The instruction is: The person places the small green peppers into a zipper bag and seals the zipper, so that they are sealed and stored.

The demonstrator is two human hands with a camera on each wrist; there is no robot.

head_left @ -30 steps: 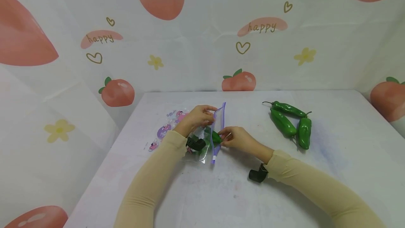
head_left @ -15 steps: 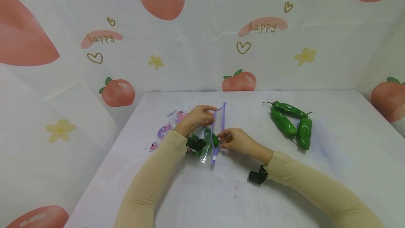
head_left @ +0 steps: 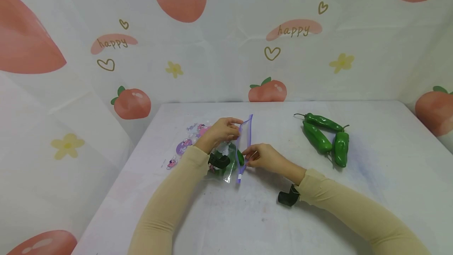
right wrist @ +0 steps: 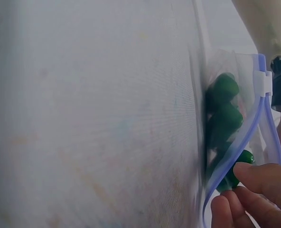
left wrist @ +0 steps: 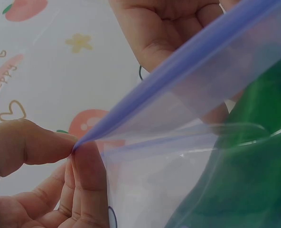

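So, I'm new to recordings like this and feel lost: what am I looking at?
No machine here: a person works bare-handed. The wide view comes from a camera on the head; the two close-ups come from cameras on the left and right wrists. On the white table lie three glossy green peppers. To their left is a clear plastic bag with a purple zip edge, similar peppers inside. The left hand pinches that edge. The right hand is at the open mouth, against one pepper; whether it grips it, I can't tell.
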